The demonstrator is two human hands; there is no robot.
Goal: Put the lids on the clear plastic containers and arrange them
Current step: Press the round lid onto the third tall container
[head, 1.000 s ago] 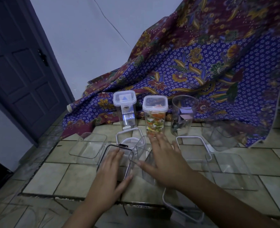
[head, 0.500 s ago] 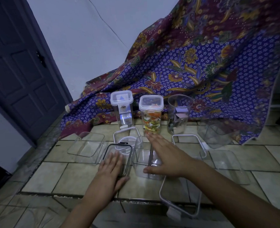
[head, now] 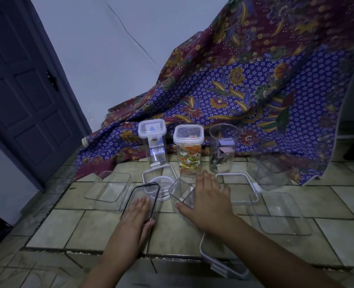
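Tiled floor [head: 55, 227], batik cloth [head: 255, 96] draped behind. Left hand [head: 134, 215]: fingers straight and flat, pressing on black-rimmed lid [head: 145, 192], just left of small clear container [head: 181, 190]. Right hand [head: 208, 201]: fingers spread across that container, thumb against near wall. Risks: light tub skidding or tipping under uneven pressure; mismatched lid failing to seat.

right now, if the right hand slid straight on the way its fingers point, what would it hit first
Most likely the lidded container of colourful pieces, standing just beyond the right hand; depth is hard to judge.
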